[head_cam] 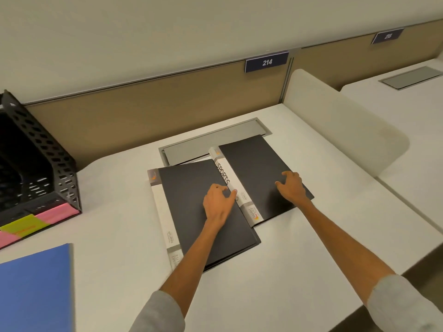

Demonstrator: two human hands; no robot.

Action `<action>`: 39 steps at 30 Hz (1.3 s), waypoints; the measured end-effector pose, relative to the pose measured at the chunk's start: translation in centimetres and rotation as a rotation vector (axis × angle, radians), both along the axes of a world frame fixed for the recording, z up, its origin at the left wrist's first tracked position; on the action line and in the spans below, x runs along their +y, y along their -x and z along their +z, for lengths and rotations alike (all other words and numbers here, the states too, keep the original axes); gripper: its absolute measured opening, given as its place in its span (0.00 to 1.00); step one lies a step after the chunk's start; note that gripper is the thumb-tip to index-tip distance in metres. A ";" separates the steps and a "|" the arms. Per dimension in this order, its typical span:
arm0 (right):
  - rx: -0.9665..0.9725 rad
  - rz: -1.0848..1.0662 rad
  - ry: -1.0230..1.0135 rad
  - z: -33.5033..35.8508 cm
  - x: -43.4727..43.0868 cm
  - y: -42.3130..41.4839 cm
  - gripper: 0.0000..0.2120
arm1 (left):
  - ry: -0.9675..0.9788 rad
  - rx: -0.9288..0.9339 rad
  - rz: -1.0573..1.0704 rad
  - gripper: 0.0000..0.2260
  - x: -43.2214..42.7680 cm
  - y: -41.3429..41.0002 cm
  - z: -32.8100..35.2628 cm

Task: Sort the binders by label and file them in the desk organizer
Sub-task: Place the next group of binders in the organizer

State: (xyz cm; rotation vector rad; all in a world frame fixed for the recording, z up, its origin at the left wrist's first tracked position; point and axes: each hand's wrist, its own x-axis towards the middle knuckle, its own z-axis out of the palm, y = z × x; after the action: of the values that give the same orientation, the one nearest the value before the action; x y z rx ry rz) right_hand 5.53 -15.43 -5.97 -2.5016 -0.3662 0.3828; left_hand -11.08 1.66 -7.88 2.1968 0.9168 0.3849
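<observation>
left hand (217, 202), right hand (291, 188) on binders (187, 212) (flat)

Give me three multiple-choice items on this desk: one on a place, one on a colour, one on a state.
1. Where does the desk organizer stand?
A. at the far left of the desk
B. at the far right
C. on the next desk

2. What colour is the folder at the near left?
A. red
B. blue
C. green

3. How does the SPORTS binder lie?
A. upright in the organizer
B. opened wide
C. flat and closed on the desk

Answers:
1 A, it sits at the left edge of the view.
2 B, its cover is plain blue.
3 C, its black cover lies flat under the right hand.
</observation>
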 end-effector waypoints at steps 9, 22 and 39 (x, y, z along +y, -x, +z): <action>-0.025 -0.092 0.250 -2.1 -3.1 -1.5 0.29 | 0.017 0.231 -0.097 0.37 -3.0 -2.6 -1.7; 0.011 -0.286 0.109 -3.4 -3.6 1.2 0.33 | 0.861 -0.311 0.268 0.19 -4.3 -2.2 -0.2; 0.165 -0.129 -0.218 -1.2 3.5 8.5 0.31 | 0.682 -0.608 0.182 0.21 -0.4 6.1 5.9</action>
State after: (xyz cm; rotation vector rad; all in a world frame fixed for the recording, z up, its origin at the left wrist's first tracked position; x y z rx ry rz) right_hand -3.01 -11.95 -7.18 -2.2491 -0.1693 0.4669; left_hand -17.17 1.25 -1.99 1.2699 0.7520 0.6647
